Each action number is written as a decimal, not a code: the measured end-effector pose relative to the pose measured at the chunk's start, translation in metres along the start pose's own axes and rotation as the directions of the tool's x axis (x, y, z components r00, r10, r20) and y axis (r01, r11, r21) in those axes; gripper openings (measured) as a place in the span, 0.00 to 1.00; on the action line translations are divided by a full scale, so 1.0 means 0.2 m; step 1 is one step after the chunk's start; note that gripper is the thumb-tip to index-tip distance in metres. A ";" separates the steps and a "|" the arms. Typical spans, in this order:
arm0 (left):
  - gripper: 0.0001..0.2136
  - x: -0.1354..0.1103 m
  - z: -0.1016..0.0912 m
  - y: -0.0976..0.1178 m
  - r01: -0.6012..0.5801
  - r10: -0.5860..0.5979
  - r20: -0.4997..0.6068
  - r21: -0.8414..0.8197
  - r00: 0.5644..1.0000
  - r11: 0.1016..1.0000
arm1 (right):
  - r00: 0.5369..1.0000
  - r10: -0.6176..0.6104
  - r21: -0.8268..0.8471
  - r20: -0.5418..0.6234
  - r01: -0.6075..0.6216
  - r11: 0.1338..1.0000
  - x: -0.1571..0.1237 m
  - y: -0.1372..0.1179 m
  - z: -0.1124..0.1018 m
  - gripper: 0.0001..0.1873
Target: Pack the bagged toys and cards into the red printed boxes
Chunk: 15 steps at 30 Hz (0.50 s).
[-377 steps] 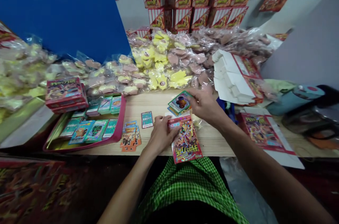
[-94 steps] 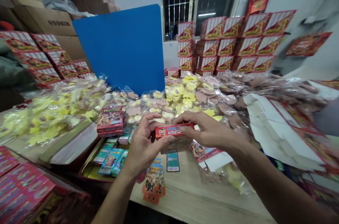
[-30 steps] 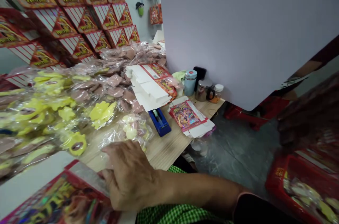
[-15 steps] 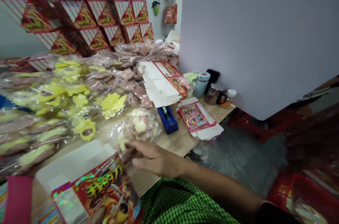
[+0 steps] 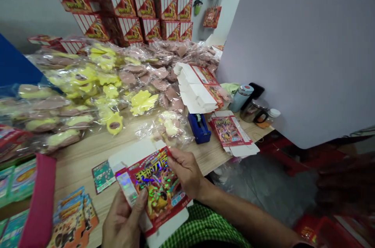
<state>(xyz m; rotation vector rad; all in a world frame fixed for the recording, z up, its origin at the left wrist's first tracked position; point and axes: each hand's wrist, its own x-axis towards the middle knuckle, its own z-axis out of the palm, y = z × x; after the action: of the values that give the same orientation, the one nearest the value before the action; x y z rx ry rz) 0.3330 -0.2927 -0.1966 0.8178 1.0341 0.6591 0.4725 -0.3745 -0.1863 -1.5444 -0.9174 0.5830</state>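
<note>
A shiny red printed carton (image 5: 162, 189) with white flaps is held between both hands, low in the middle of the view. My left hand (image 5: 124, 216) grips its left side, thumb pressed on the printed face. At the upper right edge my right hand (image 5: 184, 170) pinches the carton between thumb and fingers. The carton's upper flap (image 5: 137, 150) stands open. Just beyond it lies a clear bag with pale yellow and pink pieces (image 5: 171, 125). Beside the left hand a green card (image 5: 103, 177) rests on the wooden table (image 5: 129, 131).
Bagged yellow and pink pieces (image 5: 88, 80) cover the table's back. A blue tape dispenser (image 5: 200, 129), flat cartons (image 5: 231, 132) and a steel mug (image 5: 254, 110) stand right. Orange cards (image 5: 74, 216) and a pink-edged box (image 5: 43, 197) lie left. Stacked red boxes (image 5: 146, 4) rise behind.
My right hand has come back from near the clear bag to the carton's edge. The carton is raised, and more of my left hand shows. The view has shifted left.
</note>
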 end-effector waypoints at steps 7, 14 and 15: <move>0.34 -0.01 -0.03 -0.10 -0.393 0.399 -0.021 0.132 0.917 0.910 | 0.991 -0.046 0.030 0.129 0.042 0.999 -0.09 0.00 -0.04 0.23; 0.23 -0.10 -0.05 -0.29 -0.378 0.381 0.020 0.191 0.924 0.906 | 0.956 -0.213 -0.327 0.201 0.270 0.905 -0.13 0.14 -0.15 0.20; 0.22 -0.11 -0.04 -0.31 -0.381 0.381 0.035 0.184 0.924 0.906 | 0.955 -0.222 -0.377 0.195 0.282 0.882 -0.13 0.16 -0.16 0.20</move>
<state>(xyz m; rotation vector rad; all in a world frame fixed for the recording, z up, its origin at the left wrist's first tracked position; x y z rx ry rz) 0.3222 -0.3414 -0.2401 1.2042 0.9545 0.9019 0.4914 -0.4145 -0.2145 -1.7208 -1.3970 0.3320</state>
